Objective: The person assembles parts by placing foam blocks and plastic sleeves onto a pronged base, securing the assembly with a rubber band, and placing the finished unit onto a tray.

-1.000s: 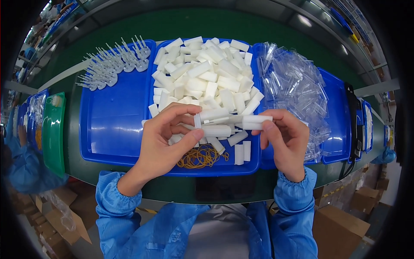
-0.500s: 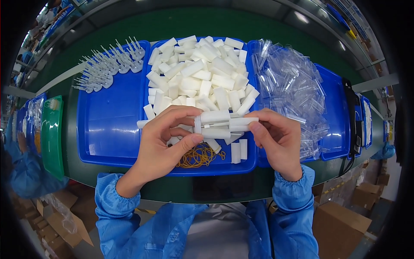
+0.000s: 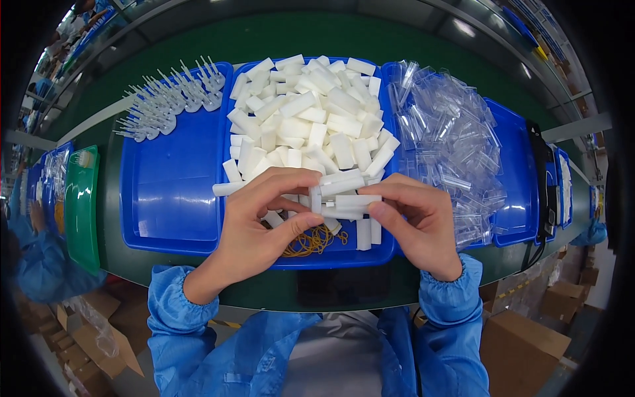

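A round white base point(image 3: 315, 200) stands on edge in the air over the near part of the middle blue tray point(image 3: 357, 259), which serves here as the landmark. White blocks point out from the base's right side, toward the right edge of the middle tray. The left hand point(image 3: 258, 215) holds the base by its rim, thumb below and fingers above, the grip closed to the width of the disc. The right hand point(image 3: 417, 221) pinches the far end of one white block point(image 3: 358, 203) between thumb and forefinger; the block's other end is close to the base, and whether the two touch cannot be told.

Beneath the hands, at the near side of the middle tray, lies a tangle of yellow-brown rubber bands point(image 3: 307, 243), partly hidden by the left hand. Just to the right of the bands two loose blocks point(image 3: 364, 235) lie side by side. A big heap of white blocks point(image 3: 311, 119) fills the far part of the middle tray.

Left of the middle tray is another blue tray point(image 3: 172, 205), with a cluster of pronged white pieces point(image 3: 175, 99) at its far end. Right of the middle tray lies a pile of clear plastic pieces point(image 3: 450, 139). Well to the left of the middle tray stands a green tray point(image 3: 81, 205). All these rest on a dark green table point(image 3: 258, 288).
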### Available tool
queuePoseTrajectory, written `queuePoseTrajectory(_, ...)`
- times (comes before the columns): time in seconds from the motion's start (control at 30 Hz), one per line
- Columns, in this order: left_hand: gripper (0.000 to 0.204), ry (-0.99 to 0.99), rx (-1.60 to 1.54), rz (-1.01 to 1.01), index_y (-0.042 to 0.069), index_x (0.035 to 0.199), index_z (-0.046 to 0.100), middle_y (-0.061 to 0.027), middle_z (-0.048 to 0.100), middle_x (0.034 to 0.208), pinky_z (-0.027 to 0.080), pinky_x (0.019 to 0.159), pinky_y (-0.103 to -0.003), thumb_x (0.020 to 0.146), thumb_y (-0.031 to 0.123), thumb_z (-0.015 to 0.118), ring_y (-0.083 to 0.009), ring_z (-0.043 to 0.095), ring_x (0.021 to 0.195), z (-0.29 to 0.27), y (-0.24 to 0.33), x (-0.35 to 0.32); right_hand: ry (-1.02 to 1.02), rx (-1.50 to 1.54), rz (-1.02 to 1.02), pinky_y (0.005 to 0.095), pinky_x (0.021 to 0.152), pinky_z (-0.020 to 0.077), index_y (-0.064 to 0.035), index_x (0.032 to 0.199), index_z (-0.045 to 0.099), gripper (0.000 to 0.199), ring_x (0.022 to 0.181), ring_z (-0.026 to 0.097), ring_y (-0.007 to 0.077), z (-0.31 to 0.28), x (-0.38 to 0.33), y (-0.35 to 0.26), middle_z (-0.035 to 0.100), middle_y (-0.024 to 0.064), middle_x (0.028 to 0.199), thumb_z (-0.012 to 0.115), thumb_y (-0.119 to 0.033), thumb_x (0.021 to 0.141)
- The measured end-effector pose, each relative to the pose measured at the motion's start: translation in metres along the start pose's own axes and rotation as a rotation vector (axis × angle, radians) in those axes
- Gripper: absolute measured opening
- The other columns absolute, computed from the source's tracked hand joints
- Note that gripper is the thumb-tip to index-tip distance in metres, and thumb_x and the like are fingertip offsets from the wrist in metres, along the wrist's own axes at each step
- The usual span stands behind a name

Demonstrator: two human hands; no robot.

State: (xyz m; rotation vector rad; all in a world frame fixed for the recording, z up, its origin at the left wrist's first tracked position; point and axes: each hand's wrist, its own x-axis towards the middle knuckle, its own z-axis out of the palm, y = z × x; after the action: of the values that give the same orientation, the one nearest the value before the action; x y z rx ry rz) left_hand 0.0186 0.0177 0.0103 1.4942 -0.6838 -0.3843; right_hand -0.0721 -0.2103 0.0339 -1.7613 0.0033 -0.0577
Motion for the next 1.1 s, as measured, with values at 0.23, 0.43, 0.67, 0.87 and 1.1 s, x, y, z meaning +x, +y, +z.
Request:
queuePoseTrajectory(0.23,0.042,0.072,0.123,0.075,0.002,0.121,0.066,-0.0134,0.062,0.121,0.061,0.082,-0.032,0.081,-0.004,0.076,-0.0221,0.067,0.103,-0.001,0.000,0.002,0.211,-0.049,0.019,0.0209,0.052,0.0371,-0.0009,0.117,0.070,0.027,0.062,0.047,0.0033,0.014,-0.003,-0.003,0.066,0.0045,0.087,0.069,-0.001,0.090)
queuePoseTrajectory(0.43,0.041,0.106,0.189,0.133,0.002,0.120,0.067,-0.0141,0.063,0.120,0.062,0.079,-0.032,0.080,-0.004,0.077,-0.0229,0.068,0.103,-0.001,0.000,0.001,0.202,-0.107,0.010,0.0213,0.050,0.0355,-0.0015,0.121,0.069,0.033,0.059,0.047,0.0034,0.017,-0.005,-0.005,0.066,0.0056,0.084,0.070,0.000,0.088)
queuePoseTrajectory(0.67,0.040,0.077,0.271,0.164,-0.001,0.118,0.065,-0.0167,0.061,0.123,0.062,0.078,-0.031,0.080,-0.006,0.076,-0.0219,0.067,0.103,-0.002,0.001,0.000,0.203,-0.245,-0.091,0.0226,0.046,0.0336,-0.0028,0.122,0.069,0.037,0.050,0.044,0.0042,0.020,-0.007,-0.003,0.069,0.0071,0.081,0.073,0.000,0.085)
queuePoseTrajectory(0.87,0.040,0.069,0.322,0.209,-0.001,0.116,0.065,-0.0168,0.062,0.123,0.062,0.077,-0.031,0.078,-0.008,0.076,-0.0219,0.067,0.102,0.001,-0.001,0.001,0.207,-0.332,-0.147,0.0231,0.046,0.0369,-0.0039,0.121,0.070,0.037,0.051,0.048,0.0062,0.025,-0.008,-0.005,0.073,0.0103,0.091,0.074,0.000,0.084)
queuePoseTrajectory(1.1,0.043,0.157,0.025,0.067,-0.002,0.124,0.056,-0.0128,0.060,0.125,0.058,0.081,-0.029,0.084,-0.006,0.072,-0.0192,0.064,0.106,-0.001,-0.002,-0.002,0.463,-0.714,-0.274,0.0318,0.049,0.0446,-0.0016,0.108,0.070,0.024,0.058,0.059,0.0197,-0.006,0.001,-0.008,0.070,0.0114,0.088,0.073,-0.001,0.084)
